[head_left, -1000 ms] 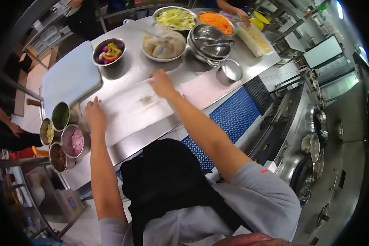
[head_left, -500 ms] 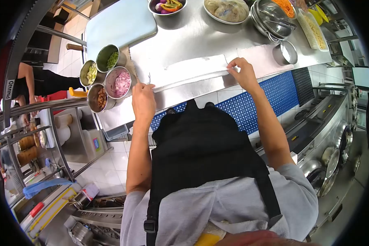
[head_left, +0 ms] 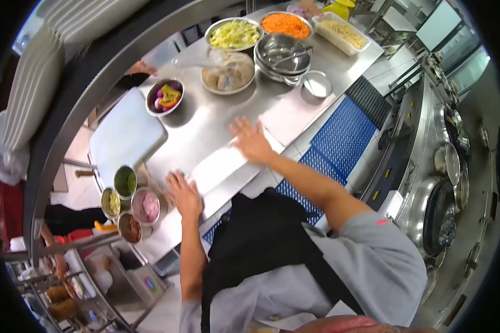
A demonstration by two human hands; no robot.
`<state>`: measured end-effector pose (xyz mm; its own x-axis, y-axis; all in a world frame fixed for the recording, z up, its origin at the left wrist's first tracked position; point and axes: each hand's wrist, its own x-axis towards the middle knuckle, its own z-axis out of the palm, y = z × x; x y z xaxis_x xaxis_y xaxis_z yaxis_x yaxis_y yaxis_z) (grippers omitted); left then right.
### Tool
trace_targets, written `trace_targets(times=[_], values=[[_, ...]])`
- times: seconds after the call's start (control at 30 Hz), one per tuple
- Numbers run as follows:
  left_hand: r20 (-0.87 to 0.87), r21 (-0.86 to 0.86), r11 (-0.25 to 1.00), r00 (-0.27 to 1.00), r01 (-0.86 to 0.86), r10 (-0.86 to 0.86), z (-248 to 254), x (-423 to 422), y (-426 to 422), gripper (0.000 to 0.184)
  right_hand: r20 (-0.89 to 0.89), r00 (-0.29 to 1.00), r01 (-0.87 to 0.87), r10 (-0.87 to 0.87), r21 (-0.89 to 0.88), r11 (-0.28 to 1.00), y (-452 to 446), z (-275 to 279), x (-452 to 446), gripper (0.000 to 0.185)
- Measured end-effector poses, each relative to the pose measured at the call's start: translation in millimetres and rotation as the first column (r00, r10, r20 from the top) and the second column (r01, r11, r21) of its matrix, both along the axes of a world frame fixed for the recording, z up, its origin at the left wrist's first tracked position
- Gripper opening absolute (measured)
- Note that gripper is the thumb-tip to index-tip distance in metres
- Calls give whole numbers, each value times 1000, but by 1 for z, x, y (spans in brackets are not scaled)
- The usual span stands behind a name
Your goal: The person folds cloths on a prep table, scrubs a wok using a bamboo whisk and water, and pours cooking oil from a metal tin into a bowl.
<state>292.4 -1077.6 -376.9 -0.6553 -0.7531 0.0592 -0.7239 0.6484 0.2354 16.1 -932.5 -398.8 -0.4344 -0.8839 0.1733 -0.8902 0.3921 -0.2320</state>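
A white cloth (head_left: 219, 167), folded into a narrow strip, lies along the near edge of the steel table (head_left: 197, 130). My left hand (head_left: 184, 193) rests at its left end with the fingers spread. At the right end my right hand (head_left: 253, 140) lies with spread fingers, next to a pink cloth (head_left: 291, 119). Left of my left hand stand metal pots, one with chopped pink onion (head_left: 146, 206), one with green pieces (head_left: 129, 182).
A pale cutting board (head_left: 126, 130) lies at the left. Farther back are a bowl of peppers (head_left: 167, 96), a bagged item on a plate (head_left: 228, 76), stacked metal bowls (head_left: 283, 54), shredded carrot (head_left: 286, 25) and a metal cup (head_left: 316, 86). Other people's hands show at the far side.
The white cloth has gone from a wide sheet to a narrow folded strip. My fingers, earlier pinching its ends, are now spread flat. The view has swung back over the table.
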Motion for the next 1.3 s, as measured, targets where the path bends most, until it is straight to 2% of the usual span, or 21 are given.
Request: trace_targets(times=[0.03, 0.07, 0.17, 0.2, 0.27, 0.3, 0.37, 0.4, 0.5, 0.57, 0.6, 0.7, 0.77, 0.8, 0.83, 0.9, 0.93, 1.03, 1.13, 1.17, 1.3], values=[[13, -1, 1000, 1000, 2, -2, 3, 9, 1, 64, -7, 1000, -9, 9, -18, 1000, 6, -6, 5, 60], [54, -70, 997, 998, 30, -26, 2, 12, 2, 62, 107, 993, -54, 56, -25, 998, 13, -2, 0, 60], [-83, -62, 995, 993, 84, -89, 14, 22, 1, 40, 262, 956, -103, 133, -126, 987, 24, 12, -8, 38], [-81, 66, 992, 991, 108, -102, 20, 27, -4, 38, 376, 911, -135, 170, -118, 984, 31, 17, -13, 35], [-80, 328, 933, 988, 150, -131, 35, 33, -16, 36, 605, 794, -34, 64, -61, 998, 47, 54, -14, 33], [-155, 359, 922, 983, 148, -97, 54, 39, -12, 35, 699, 715, 11, 8, -24, 1000, 56, 75, -15, 32], [-310, 408, 898, 950, 163, -32, 97, 40, -7, 34, 625, 768, -24, 136, -184, 983, 77, 103, -24, 28], [-441, 349, 896, 892, 274, -101, 88, 48, -21, 32, 578, 794, -42, 189, -257, 965, 85, 116, -28, 27], [-489, 349, 901, 871, 257, -59, 143, 50, -25, 24, 659, 729, 60, 186, -332, 941, 104, 160, -41, 21], [-789, 236, 864, 606, 445, -97, 188, 37, -14, 25, 719, 620, 138, 313, -493, 859, 115, 202, -41, 21], [-849, 225, 866, 526, 446, -51, 208, 32, -6, 23, 654, 564, 151, 504, -682, 715, 114, 224, -32, 23], [-979, 32, 923, 198, 383, -48, 247, 12, 14, 24, 546, 662, 381, 513, -835, 398, 105, 279, 5, 21], [-987, -152, 988, 44, 36, -153, 272, -2, 32, 32, 232, 961, 194, 148, -952, 235, 103, 294, 24, 20], [-959, -283, 959, 30, -2, -283, 286, 1, 34, 33, 52, 996, 66, -74, -979, 191, 105, 299, 30, 20], [-915, -404, 914, 23, -44, -404, 293, 9, 34, 35, 13, 999, 22, -48, -983, 181, 113, 301, 32, 19], [-896, -441, 897, 43, 21, -441, 285, 27, 29, 38, -69, 998, -68, 1, -985, 157, 131, 303, 35, 18], [-937, -334, 942, 99, 13, -334, 269, 26, 24, 34, -10, 997, 7, -75, -973, 232, 134, 302, 41, 17], [-865, 238, 967, 471, 88, 170, 204, 6, -6, 30, 548, 835, 505, -51, -726, 467, 112, 239, 24, 18], [-791, 245, 951, 606, 188, 84, 185, -43, 6, 31, 711, 703, 603, -11, -588, 539, 74, 167, 7, 20], [-733, 266, 940, 678, 214, 53, 181, -53, 13, 31, 763, 645, 597, 45, -541, 592, 67, 160, 12, 18], [-705, 490, 784, 702, 382, 99, 181, -98, 57, 34, 879, 462, 542, 116, -384, 748, 63, 183, 38, 18]])
